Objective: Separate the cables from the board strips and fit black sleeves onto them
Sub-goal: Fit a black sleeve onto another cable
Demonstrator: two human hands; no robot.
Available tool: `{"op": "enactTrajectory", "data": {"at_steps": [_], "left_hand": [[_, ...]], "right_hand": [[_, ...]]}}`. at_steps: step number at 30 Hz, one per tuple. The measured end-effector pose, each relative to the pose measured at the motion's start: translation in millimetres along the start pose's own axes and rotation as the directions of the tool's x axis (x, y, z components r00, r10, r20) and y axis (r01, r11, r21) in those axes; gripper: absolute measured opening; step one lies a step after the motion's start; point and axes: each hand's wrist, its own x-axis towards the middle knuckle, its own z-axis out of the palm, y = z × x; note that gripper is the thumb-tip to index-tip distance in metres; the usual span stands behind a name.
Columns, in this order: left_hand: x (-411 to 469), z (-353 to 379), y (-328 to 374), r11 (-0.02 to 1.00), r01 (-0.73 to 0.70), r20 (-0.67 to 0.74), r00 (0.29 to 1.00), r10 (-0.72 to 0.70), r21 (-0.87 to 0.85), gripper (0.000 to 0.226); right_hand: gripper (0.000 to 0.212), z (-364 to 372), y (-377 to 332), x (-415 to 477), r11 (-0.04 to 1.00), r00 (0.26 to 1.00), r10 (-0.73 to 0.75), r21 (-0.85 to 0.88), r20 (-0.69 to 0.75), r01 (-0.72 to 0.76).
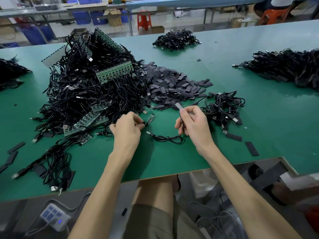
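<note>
Closest to me are the khaki shorts (pixel 148 221) of the seated person, whose 2 bare forearms reach out over the edge of the green-topped desk (pixel 172 163). The left hand (pixel 126 128) has its grip closed, fingertips pinching a black lead (pixel 143 123); a small green board piece (pixel 150 118) juts out just past those fingertips, towards the right. The right hand (pixel 193 125) is clenched round a thin black cable (pixel 168 139), with a flat grey tip (pixel 178 106) standing up out of the top of the fist. Below that grip the cable drops to the desk and lies looped between the 2 hands, its silver USB plug (pixel 149 133) pointing at the left hand. Behind the left hand sprawls a big tangled heap of black cables and green board strips (pixel 89 87). Just beside it, beyond both hands, lies a mound of flat black sleeves (pixel 172 83). A smaller bundle of loose black cables (pixel 222 107) sits just right of the right hand.
</note>
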Motion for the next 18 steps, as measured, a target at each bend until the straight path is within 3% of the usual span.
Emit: {"op": "enactTrajectory", "data": {"at_steps": [2, 4, 7, 10, 12, 18], "left_hand": [[-5.5, 0.4, 1.5, 0.995, -0.092, -0.185, 0.979, 0.084, -0.038, 0.009], [-8.6, 2.0, 7.7, 0.976, -0.189, -0.263, 0.952, 0.154, -0.111, 0.010], [-11.0, 7.1, 22.3, 0.875, -0.211, -0.120, 0.977, 0.176, -0.436, 0.012], [-13.0, 17.5, 29.4, 0.793, -0.143, 0.025, 0.980, 0.195, -0.592, 0.010], [-15.4, 24.3, 28.1, 0.767, -0.129, 0.064, 0.974, 0.217, -0.629, 0.010], [-21.2, 30.5, 26.3, 0.815, -0.208, 0.081, 0.951, 0.297, -0.541, 0.021]], "right_hand": [[0.015, 0.6, -0.8, -0.4, 1.000, 1.000, 0.002, -0.012, 0.011, -0.002], [0.015, 0.7, -0.9, -1.0, 1.000, 1.000, -0.001, -0.025, 0.025, 0.001], [0.015, 1.5, -1.1, -1.4, 0.999, 0.999, -0.026, -0.044, 0.043, 0.028], [0.016, 1.2, 0.0, -1.3, 0.997, 0.998, -0.039, -0.067, 0.048, 0.042], [0.017, 0.4, 1.9, -1.3, 0.996, 0.998, -0.028, -0.088, 0.061, 0.033], [0.018, 0.5, 5.1, -0.8, 0.981, 0.993, -0.031, -0.186, 0.112, 0.052]]}}
